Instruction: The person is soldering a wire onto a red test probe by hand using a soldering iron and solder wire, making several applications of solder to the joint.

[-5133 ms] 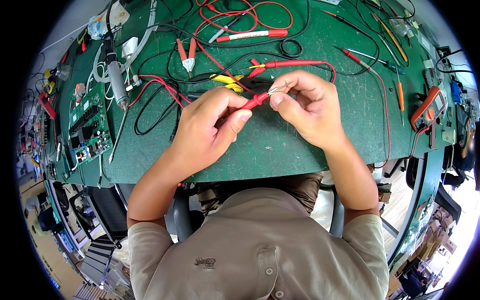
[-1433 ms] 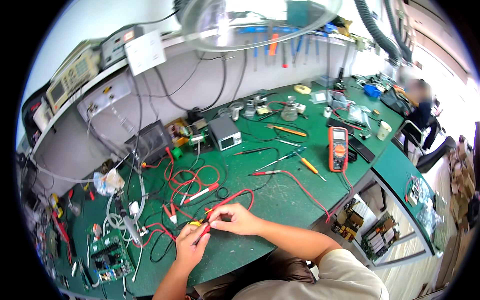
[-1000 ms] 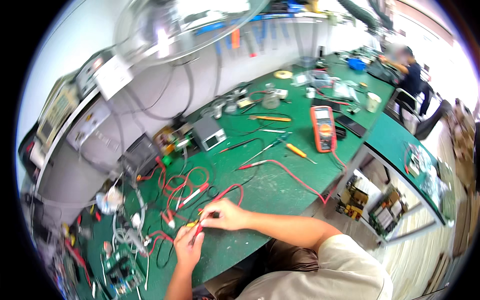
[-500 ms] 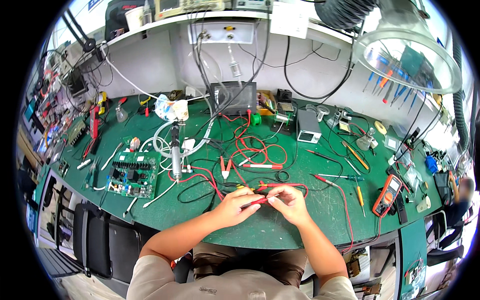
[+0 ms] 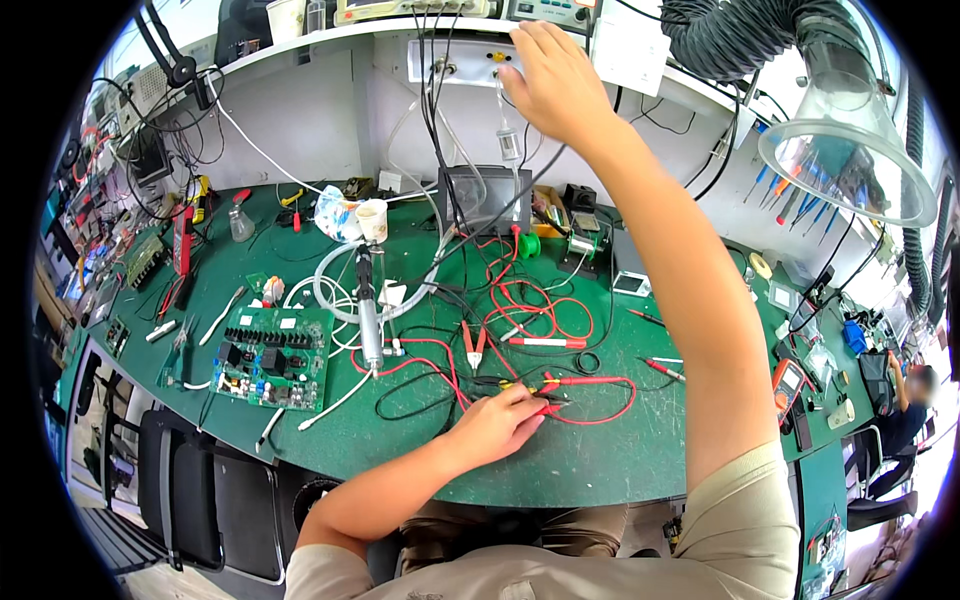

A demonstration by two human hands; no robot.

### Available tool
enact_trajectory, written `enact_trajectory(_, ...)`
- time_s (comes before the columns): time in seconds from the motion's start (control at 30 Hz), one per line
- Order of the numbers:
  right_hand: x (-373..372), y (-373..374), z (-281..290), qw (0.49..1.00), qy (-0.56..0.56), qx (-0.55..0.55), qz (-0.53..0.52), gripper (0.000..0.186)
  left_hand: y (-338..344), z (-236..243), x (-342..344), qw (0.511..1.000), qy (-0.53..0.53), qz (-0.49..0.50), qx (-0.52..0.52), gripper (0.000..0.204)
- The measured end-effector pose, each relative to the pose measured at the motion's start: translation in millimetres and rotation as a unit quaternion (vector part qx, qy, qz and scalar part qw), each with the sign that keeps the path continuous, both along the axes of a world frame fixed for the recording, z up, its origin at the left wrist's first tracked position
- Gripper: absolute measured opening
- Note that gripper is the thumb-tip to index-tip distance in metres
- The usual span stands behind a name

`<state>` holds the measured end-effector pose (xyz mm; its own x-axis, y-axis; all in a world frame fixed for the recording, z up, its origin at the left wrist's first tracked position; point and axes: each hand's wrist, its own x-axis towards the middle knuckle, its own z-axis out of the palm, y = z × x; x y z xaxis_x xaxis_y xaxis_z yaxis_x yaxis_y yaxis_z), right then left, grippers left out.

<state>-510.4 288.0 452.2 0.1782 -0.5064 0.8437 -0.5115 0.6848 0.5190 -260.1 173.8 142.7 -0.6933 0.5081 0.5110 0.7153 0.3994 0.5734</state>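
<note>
Low over the front middle of the bench, my left hand [image 5: 497, 424] is closed around a small red test clip [image 5: 549, 409]; its pointed end sticks out past my fingertips. Just beyond lie a red test lead [image 5: 592, 381] and other tangled leads. My right hand [image 5: 558, 88] is raised high at the shelf with fingers stretched out, holding nothing visible. It is nearest the bench instrument [image 5: 552, 13] on the shelf and covers part of the white connector panel [image 5: 425, 62]. Whether its fingertips touch the instrument I cannot tell.
A green circuit board [image 5: 271, 362] lies left, near a silver hand tool [image 5: 369, 325] with a hose. Red-handled pliers [image 5: 473, 345] and a red pen-shaped tool [image 5: 548, 343] lie mid-bench. Right are an orange multimeter [image 5: 788, 385] and a clear fume hood [image 5: 845, 170]; another person [image 5: 905, 400] sits beyond.
My right hand has let go of the red test clip and risen to the shelf. My left hand keeps the clip near the same place. The view has shifted slightly.
</note>
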Motion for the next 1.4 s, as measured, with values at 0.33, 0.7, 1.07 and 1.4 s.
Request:
enact_trajectory(0.33, -68.0, -36.0, 39.6, 0.954, -0.227, -0.056, -0.187, 0.069, -3.1, -7.6, -2.5, 0.999, -0.033, -0.004, -0.024, 0.026)
enact_trajectory(0.7, -47.1, -55.9, 58.5, 0.877, -0.409, -0.143, -0.209, 0.091, -6.6, -13.3, -6.9, 1.0, -0.029, -0.009, -0.003, 0.021)
enact_trajectory(1.07, 5.2, -1.3, -0.3, 0.984, -0.147, -0.016, 0.1, 0.054, 5.9, 1.3, -8.2, 0.998, -0.03, -0.033, 0.033, 0.02)
enact_trajectory(1.4, 222.2, 173.2, -162.5, 0.898, -0.432, -0.083, -0.02, 0.015, -2.2, 6.1, -19.0, 0.993, -0.004, 0.08, 0.083, 0.02)
